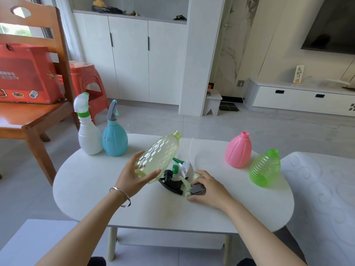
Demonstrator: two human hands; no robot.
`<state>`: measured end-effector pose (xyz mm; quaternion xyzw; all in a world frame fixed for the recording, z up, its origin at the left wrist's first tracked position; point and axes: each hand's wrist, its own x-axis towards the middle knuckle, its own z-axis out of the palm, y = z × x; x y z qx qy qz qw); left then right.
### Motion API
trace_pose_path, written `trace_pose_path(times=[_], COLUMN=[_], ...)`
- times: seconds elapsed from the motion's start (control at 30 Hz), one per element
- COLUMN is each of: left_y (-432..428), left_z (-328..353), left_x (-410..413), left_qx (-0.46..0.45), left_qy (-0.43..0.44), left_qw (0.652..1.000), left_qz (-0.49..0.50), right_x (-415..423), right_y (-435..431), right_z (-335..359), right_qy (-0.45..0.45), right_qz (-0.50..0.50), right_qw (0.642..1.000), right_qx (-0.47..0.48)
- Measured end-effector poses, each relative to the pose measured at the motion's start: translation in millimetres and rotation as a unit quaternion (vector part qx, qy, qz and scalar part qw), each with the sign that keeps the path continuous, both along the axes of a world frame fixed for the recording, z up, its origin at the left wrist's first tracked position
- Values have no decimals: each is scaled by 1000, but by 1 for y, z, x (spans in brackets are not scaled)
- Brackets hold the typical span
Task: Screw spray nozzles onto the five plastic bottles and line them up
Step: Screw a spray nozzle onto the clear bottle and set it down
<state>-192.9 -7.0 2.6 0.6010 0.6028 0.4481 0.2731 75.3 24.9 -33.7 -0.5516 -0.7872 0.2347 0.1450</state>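
My left hand (132,176) grips the base of a pale yellow clear bottle (157,156), held tilted above the white table (92,185), its open neck pointing up and right. My right hand (209,187) lies on the pile of loose nozzles and pinches a pale green and black spray nozzle (189,188). A black nozzle (171,182) and a white and green nozzle (181,167) lie beside it. At the back left stand a white bottle (89,135) and a blue bottle (114,139), both with nozzles on. A pink bottle (238,150) and a green ribbed bottle (265,168) stand open on the right.
A wooden chair (38,112) with a red box (25,73) stands left of the table, with a red plastic stool (88,79) behind it. White cushioned seats flank the table at lower left and right (322,189). Cabinets line the far wall.
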Motion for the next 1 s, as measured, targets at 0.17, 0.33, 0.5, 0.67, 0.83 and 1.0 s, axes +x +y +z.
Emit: trace_pose_path(times=[0.17,0.33,0.5,0.67,0.83,1.0], left_y=[2,5,4,6,8,9], left_z=[-1,0,4,8,5,3], left_x=[-2,-4,-7,-13,-20,-24], left_qx=[2,-15,-66,-95,-134,-135], left_qy=[-7,-39,-131,-294,-364,-392], left_qw=[1000,999,988,951,921,908], left_qz=[11,25,45,34,46,60], right_x=[2,6,13,11,10,7], right_y=[-2,-6,-7,-4,-1,0], right_z=[19,61,74,73,74,74], right_qy=[111,448,654,652,677,708], right_qz=[-34,-91,-113,-188,-211,-207], right_qw=[993,888,728,729,702,668], right_qx=[37,-42,-172,-86,-70,-93])
